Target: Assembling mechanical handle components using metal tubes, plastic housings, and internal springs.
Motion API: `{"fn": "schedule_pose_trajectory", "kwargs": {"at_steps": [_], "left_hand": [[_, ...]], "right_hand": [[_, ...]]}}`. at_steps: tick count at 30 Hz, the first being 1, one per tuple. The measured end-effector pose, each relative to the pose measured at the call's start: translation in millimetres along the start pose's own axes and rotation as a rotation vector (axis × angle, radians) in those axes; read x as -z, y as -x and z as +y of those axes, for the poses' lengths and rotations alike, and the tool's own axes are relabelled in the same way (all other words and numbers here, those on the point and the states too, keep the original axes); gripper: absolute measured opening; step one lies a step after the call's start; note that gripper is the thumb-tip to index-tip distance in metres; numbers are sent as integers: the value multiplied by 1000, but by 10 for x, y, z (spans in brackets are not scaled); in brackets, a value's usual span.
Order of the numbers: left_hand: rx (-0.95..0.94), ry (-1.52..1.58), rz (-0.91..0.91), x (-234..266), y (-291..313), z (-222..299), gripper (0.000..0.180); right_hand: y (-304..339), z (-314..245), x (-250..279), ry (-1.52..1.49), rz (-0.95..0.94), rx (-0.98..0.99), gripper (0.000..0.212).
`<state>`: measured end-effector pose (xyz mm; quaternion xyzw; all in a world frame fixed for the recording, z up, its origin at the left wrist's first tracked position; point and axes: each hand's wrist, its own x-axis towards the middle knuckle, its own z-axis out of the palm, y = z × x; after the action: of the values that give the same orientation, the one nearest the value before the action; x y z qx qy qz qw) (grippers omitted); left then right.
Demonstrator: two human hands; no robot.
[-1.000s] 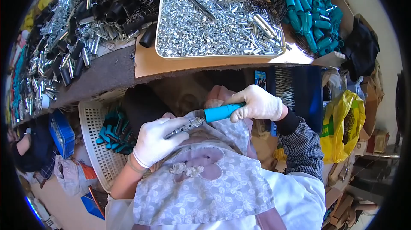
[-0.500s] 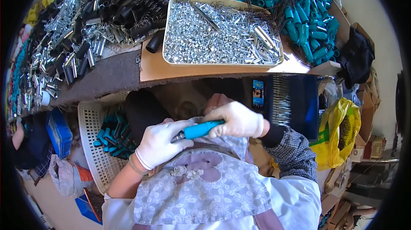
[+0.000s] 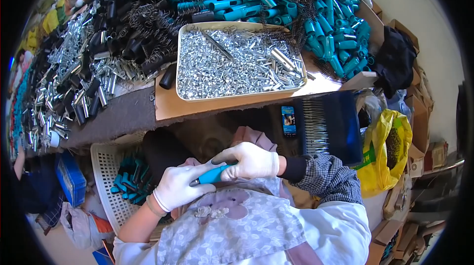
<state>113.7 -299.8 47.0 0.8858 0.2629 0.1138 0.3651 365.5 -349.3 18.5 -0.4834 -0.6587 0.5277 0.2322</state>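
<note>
Both my hands wear white gloves and meet in front of my lap around one teal handle-shaped plastic piece (image 3: 211, 174). My left hand (image 3: 178, 188) is closed on its left end, where a bit of dark metal shows by the fingers. Its other end lies inside my closed right hand (image 3: 253, 160), thumb and fingers wrapped round it, so that end is hidden. Just beyond the hands stands the work table with a cream tray (image 3: 180, 62) of small silver metal parts (image 3: 217, 75). A thin dark rod (image 3: 217, 45) and a larger silver tube (image 3: 283, 60) lie on these parts.
Teal plastic sleeves (image 3: 340, 43) and black parts with springs (image 3: 143, 23) are heaped behind the tray. A white basket (image 3: 102, 166) with teal pieces stands left. To the right are a phone (image 3: 288, 122), a blue bin of metal pins (image 3: 345, 132) and a yellow bag (image 3: 385, 166).
My hands have come closer together, and the right one covers more of the teal piece. The whole view has shifted, so the table sits lower and more of its far side shows.
</note>
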Motion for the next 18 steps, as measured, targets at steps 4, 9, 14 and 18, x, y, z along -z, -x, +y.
{"fn": "schedule_pose_trajectory", "kwargs": {"at_steps": [4, 9, 14, 18], "left_hand": [[-59, 12, 0, -95, -42, -38, 54], [-129, -74, 53, -265, -79, -104, 55], [-102, -194, 74, -222, -125, -59, 52], [-14, -202, 179, -158, -87, -59, 42]], "right_hand": [[-56, 133, -90, -207, -70, 20, 54], [-111, -89, -22, -204, -93, -67, 55], [-114, -343, 439, 439, 194, 329, 29], [-126, -220, 1228, 774, 924, 141, 17]]}}
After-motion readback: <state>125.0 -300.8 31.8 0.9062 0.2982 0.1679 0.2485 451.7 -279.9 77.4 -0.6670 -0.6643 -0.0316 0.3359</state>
